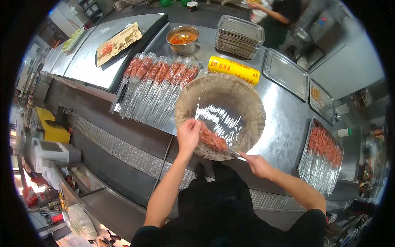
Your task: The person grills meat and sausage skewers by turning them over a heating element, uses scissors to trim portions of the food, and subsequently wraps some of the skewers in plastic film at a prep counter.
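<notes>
Over the round wooden chopping block (251,123) lies a bundle of raw meat skewers (213,139), tilted down to the right. My right hand (258,165) grips the bare stick ends of this bundle at the block's near right edge. At the opposite end, my left hand (189,137) has its fingers drawn together against the tip of the meat; motion blur hides what they pinch. Clear plastic film (219,119) with bright wrinkled reflections covers the middle of the block. Behind the block rests a yellow box of cling wrap (233,69).
Film-wrapped meat skewers (160,72) lie in a row to the left. A steel pot of red sauce (182,40) and stacked metal trays (240,36) stand behind. At right, a tray (321,154) holds unwrapped skewers. Another person (279,18) stands beyond the table.
</notes>
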The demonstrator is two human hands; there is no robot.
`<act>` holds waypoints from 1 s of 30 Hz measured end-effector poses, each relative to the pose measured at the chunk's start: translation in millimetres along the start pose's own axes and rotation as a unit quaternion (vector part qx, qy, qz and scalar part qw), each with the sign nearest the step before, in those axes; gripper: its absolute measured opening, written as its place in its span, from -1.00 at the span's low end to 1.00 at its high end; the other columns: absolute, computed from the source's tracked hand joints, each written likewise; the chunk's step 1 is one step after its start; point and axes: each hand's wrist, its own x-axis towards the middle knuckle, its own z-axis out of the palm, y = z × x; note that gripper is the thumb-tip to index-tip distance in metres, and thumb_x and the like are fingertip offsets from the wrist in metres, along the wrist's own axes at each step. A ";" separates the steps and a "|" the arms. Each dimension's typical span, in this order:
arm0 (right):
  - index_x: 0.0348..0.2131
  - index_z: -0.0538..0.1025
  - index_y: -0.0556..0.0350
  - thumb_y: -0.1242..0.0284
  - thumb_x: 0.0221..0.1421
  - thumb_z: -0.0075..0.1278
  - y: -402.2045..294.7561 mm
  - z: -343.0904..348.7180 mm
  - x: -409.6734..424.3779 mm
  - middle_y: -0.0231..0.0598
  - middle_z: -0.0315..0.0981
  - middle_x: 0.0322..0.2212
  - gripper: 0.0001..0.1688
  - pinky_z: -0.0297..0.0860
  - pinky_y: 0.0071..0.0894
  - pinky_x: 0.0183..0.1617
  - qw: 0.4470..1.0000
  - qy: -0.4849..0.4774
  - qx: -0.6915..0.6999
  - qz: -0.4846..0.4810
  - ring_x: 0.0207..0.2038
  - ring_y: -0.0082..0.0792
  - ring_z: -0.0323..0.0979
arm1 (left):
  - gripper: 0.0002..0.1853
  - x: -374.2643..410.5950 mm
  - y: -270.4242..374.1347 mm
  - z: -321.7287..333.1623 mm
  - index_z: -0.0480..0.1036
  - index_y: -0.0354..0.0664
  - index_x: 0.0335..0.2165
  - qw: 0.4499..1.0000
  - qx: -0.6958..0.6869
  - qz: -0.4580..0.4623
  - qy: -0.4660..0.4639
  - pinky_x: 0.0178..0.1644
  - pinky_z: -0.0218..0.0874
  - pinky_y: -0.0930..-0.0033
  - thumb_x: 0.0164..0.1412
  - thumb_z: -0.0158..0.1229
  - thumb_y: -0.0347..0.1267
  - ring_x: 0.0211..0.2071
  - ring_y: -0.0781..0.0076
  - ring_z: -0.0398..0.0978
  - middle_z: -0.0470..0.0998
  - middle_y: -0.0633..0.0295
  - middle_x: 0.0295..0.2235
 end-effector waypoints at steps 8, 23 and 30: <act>0.17 0.18 -0.02 0.50 0.26 -0.32 49.8 -84.8 43.4 -0.54 0.05 -0.64 -0.51 -0.12 -0.73 -0.73 0.695 -0.280 0.608 0.262 -0.69 -0.74 -0.10 | -0.53 -17.1 -5.9 7.3 0.26 -0.36 -0.02 0.673 0.545 0.482 -0.132 0.15 0.07 0.18 0.03 -0.08 -0.45 0.11 0.15 0.23 0.34 0.03 0.00; 0.12 0.22 -0.08 0.47 -0.01 -0.04 51.4 -79.3 33.5 0.02 0.39 -0.27 -0.35 0.41 -0.15 -0.53 0.986 -0.081 -0.146 0.027 -0.51 -0.06 0.47 | -0.63 69.5 26.8 68.8 0.35 -0.35 -0.34 0.615 0.638 0.205 -0.416 -0.20 0.23 0.30 -0.21 0.13 -0.35 -0.26 0.17 0.37 0.41 0.01 -0.35; 0.04 0.34 -0.08 0.49 0.16 -0.19 126.1 -69.8 70.0 -0.28 0.29 -0.70 -0.57 0.23 -0.45 -0.72 0.956 0.009 0.274 -0.106 -0.71 -0.49 0.29 | -0.55 63.6 40.3 66.7 0.35 -0.40 -0.14 0.634 0.574 0.430 -0.290 -0.04 0.22 0.16 -0.10 0.04 -0.45 -0.16 0.07 0.35 0.36 -0.02 -0.20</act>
